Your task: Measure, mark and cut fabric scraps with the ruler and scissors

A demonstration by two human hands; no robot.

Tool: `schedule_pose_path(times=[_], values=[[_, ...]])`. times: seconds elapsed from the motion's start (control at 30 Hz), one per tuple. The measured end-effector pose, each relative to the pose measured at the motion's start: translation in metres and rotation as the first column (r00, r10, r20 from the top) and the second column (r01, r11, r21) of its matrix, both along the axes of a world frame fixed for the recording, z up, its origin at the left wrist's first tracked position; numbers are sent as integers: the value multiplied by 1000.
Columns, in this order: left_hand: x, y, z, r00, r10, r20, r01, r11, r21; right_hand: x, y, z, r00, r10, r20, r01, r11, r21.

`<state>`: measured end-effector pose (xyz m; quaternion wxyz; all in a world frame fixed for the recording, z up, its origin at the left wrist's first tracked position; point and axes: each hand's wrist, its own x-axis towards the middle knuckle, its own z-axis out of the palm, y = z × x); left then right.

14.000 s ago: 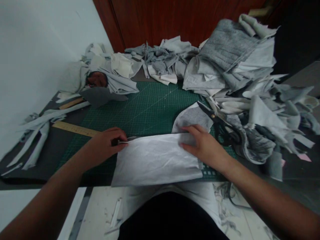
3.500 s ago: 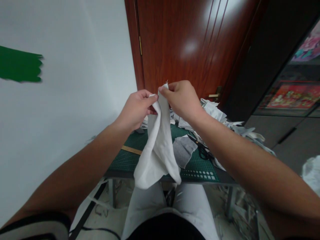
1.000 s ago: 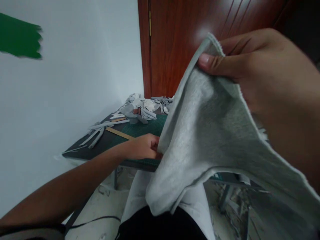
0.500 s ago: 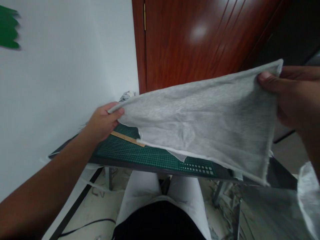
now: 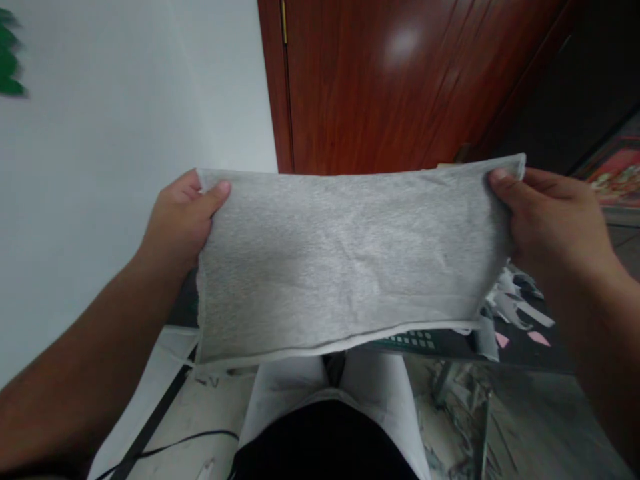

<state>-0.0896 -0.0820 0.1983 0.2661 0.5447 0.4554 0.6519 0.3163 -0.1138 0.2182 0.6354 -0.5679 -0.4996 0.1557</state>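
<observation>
A rectangular piece of light grey fabric is stretched out flat in the air in front of me. My left hand pinches its upper left corner, thumb on the near side. My right hand pinches the upper right corner the same way. The cloth hangs down from both grips and hides most of the table behind it. A second thinner layer shows along its lower edge.
Below the cloth a strip of the green cutting mat shows, with grey fabric scraps and small pink bits at the right. A red-brown wooden door stands ahead and a white wall at the left. My legs are below.
Over the last second my hands have spread the cloth from a bunched hang into a flat, level sheet, the left hand rising and the right hand coming lower and closer in.
</observation>
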Motion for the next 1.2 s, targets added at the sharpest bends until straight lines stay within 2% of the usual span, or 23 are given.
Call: schedule_pose_path(times=[0.07, 0.1, 0.17, 0.2, 0.23, 0.27, 0.3, 0.33, 0.37, 0.43, 0.53, 0.67, 0.77, 0.87, 0.93, 0.97, 1.03, 1.07, 1.13, 1.2], values=[[4, 9, -3, 999, 37, 4, -36, 995, -92, 3, 18, -11, 993, -47, 105, 59, 992, -114], [8, 14, -7, 998, 63, -8, -64, 989, -132, 1, 26, -19, 972, -93, 218, 126, 982, -140], [20, 25, -21, 997, 70, -34, -76, 975, -208, -16, 32, -44, 855, -163, 492, 225, 972, -69], [27, 30, -32, 998, 46, -39, -55, 966, -251, -32, 29, -59, 777, -142, 613, 174, 985, 8], [35, 35, -44, 999, 1, -38, -12, 953, -302, -52, 22, -77, 727, -41, 686, 30, 999, 27], [42, 40, -57, 999, -37, -27, 25, 936, -350, -76, 12, -96, 652, 181, 736, -206, 977, -57], [49, 44, -71, 997, -80, -8, 70, 911, -405, -100, 1, -115, 525, 419, 741, -427, 883, -197], [54, 48, -84, 992, -125, 16, 118, 883, -454, -124, -10, -133, 407, 558, 723, -539, 786, -303], [57, 51, -95, 987, -154, 41, 154, 863, -481, -145, -19, -151, 334, 609, 720, -564, 741, -365], [59, 55, -113, 977, -192, 91, 211, 836, -506, -176, -30, -179, 284, 617, 734, -498, 749, -438], [53, 58, -124, 965, -193, 176, 256, 829, -498, -192, -29, -204, 226, 580, 783, -400, 788, -468], [37, 63, -129, 944, -169, 284, 301, 795, -527, -187, -22, -213, 160, 545, 823, -405, 796, -449], [25, 66, -135, 933, -170, 316, 326, 769, -550, -183, -22, -212, 155, 551, 820, -440, 782, -442], [10, 66, -142, 912, -271, 307, 403, 727, -555, -181, -24, -212, 172, 541, 823, -443, 789, -426], [-1, 63, -146, 892, -401, 207, 442, 682, -582, -181, -26, -213, 159, 527, 835, -448, 792, -414], [-8, 61, -147, 880, -463, 105, 426, 672, -606, -181, -27, -214, 143, 522, 841, -454, 789, -413], [-20, 58, -148, 820, -552, -150, 341, 683, -646, -182, -30, -214, 115, 522, 845, -471, 778, -416], [-26, 55, -148, 767, -584, -263, 300, 690, -659, -183, -30, -214, 112, 526, 843, -477, 773, -418], [-35, 51, -146, 648, -648, -402, 261, 683, -682, -182, -30, -211, 143, 538, 831, -483, 771, -416], [-42, 46, -143, 568, -693, -443, 254, 660, -707, -181, -27, -204, 231, 559, 796, -474, 779, -410]])
